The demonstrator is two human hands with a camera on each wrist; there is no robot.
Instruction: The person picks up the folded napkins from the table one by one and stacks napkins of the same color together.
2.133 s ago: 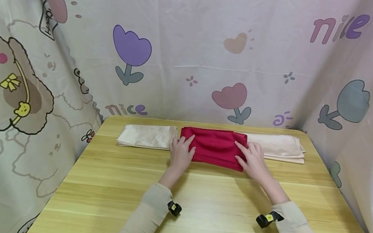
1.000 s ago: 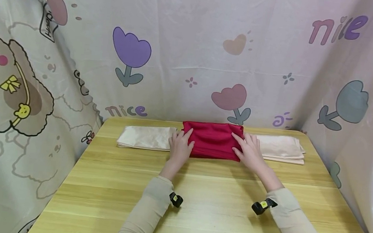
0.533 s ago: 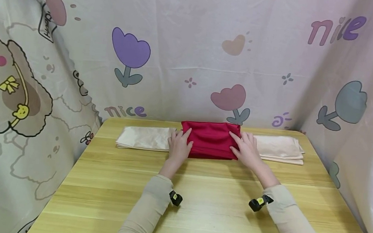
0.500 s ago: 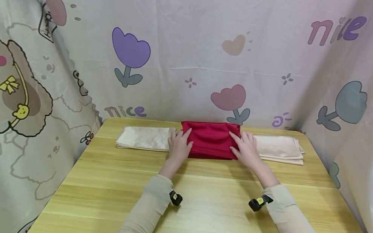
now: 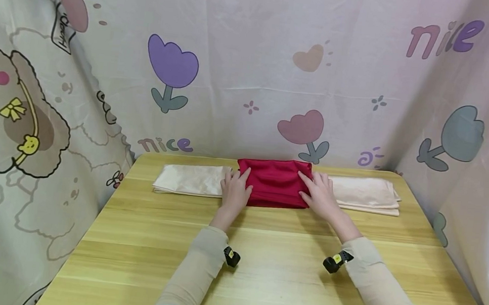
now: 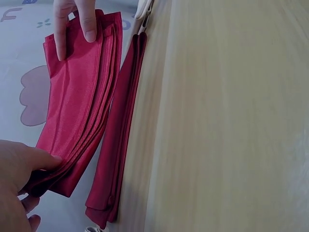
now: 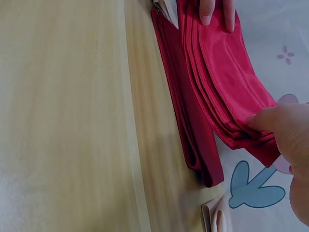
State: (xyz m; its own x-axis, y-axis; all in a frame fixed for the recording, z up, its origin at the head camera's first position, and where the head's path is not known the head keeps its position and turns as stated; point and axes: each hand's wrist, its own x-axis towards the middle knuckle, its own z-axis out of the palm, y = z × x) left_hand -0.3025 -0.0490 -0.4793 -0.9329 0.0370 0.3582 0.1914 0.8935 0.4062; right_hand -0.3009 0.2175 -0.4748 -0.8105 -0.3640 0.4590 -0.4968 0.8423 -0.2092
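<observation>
A folded red cloth (image 5: 274, 178) hangs level above the back of the table, its layers showing along the near edge. My left hand (image 5: 234, 191) pinches its left end, the thumb on top and fingers beneath in the left wrist view. At the other end my right hand (image 5: 323, 195) grips it, thumb over the layers. In the left wrist view a second folded red cloth (image 6: 118, 140) lies on the table under the held one, with a gap between them. The head view mostly hides this lower cloth.
A folded cream cloth (image 5: 192, 179) lies on the table left of the red ones, and another cream cloth (image 5: 365, 194) lies to the right. Behind the wooden table (image 5: 275, 285) hangs a printed curtain (image 5: 246, 48), close to its back edge.
Both hands have carried the red cloth slightly back. Its right end, lower and nearer before, has come level, and the right hand has moved left. Over the last half second little differs.
</observation>
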